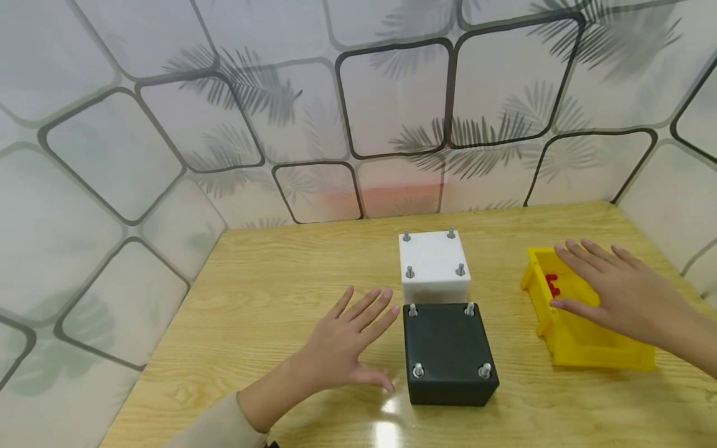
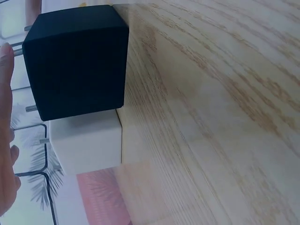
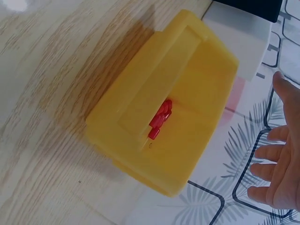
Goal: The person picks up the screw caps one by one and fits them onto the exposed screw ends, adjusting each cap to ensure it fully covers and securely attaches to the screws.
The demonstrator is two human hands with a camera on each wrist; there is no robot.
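Note:
A black box with an upright metal bolt at each top corner stands on the table, right in front of a similar white box. My left hand is spread just left of the black box, holding nothing. To the right, my right hand hovers with straight fingers over a yellow bin. Several small red pieces lie together inside that bin; their exact kind is too small to tell. In the left wrist view, fingers show beside the black box.
A light wood-grain table carries everything. Behind and along the sides rises a pale wall covering with dark rounded outlines and leaf prints. A reddish patch shows low on it, behind the white box.

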